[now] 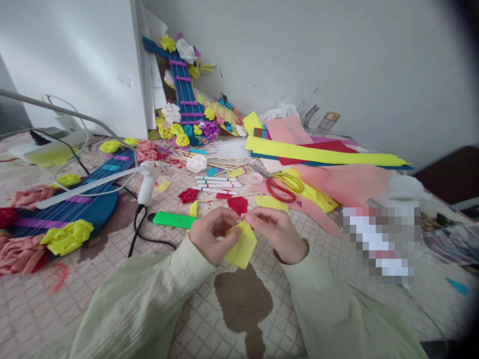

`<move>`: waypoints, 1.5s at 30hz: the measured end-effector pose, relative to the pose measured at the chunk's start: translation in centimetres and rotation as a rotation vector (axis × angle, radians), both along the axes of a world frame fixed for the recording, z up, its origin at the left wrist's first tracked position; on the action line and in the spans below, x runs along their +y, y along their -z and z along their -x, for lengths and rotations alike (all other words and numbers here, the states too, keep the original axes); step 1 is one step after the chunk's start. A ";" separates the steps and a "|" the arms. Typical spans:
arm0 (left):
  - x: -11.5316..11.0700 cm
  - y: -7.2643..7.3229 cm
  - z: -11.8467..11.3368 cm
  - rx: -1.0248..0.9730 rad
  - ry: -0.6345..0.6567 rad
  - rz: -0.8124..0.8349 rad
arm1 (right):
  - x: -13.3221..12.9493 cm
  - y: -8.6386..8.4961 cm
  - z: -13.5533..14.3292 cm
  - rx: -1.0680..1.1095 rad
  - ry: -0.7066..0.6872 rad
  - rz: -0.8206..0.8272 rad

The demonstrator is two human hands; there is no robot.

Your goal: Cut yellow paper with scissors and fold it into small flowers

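Observation:
A small piece of yellow paper [242, 248] is held between my two hands above the table. My left hand [214, 233] pinches its left side between thumb and fingers. At the paper's top corner, the fingertips of my right hand [277, 232] are pressed together on it. Just behind my left hand lies a bright green utility knife [174, 220], partly covered by the hand. Red paper pieces [238, 205] and a yellow sheet [272, 202] lie beyond my fingers.
Scissors with red and yellow handles [282, 187] lie near several markers [217, 184]. A white glue gun [146, 187] with a black cord stands left. Blue paper guitars [108, 197] bear crumpled paper flowers. Yellow crepe strips [325, 152] and pink crepe paper [344, 180] pile at right.

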State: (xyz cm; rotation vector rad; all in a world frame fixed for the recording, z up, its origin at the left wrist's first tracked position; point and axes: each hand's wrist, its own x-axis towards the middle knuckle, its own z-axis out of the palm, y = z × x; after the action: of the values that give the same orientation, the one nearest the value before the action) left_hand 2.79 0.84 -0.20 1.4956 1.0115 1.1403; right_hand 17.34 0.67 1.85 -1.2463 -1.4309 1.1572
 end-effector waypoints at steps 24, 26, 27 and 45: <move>0.0 -0.2 -0.2 0.021 -0.034 -0.006 | -0.1 0.6 0.2 -0.076 -0.060 -0.031; 0.0 -0.1 -0.2 0.026 -0.034 -0.014 | -0.1 0.6 0.2 -0.076 -0.053 -0.042; 0.0 0.0 -0.2 0.029 -0.032 -0.020 | -0.1 0.6 0.2 -0.077 -0.051 -0.048; 0.1 0.2 0.0 0.036 -0.027 -0.067 | 0.0 0.6 0.1 -0.040 -0.028 -0.068</move>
State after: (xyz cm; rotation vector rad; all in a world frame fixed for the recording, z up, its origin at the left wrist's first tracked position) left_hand 2.77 0.99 -0.43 1.5644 1.0299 1.1806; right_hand 17.24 0.68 1.27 -1.2119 -1.5090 1.0983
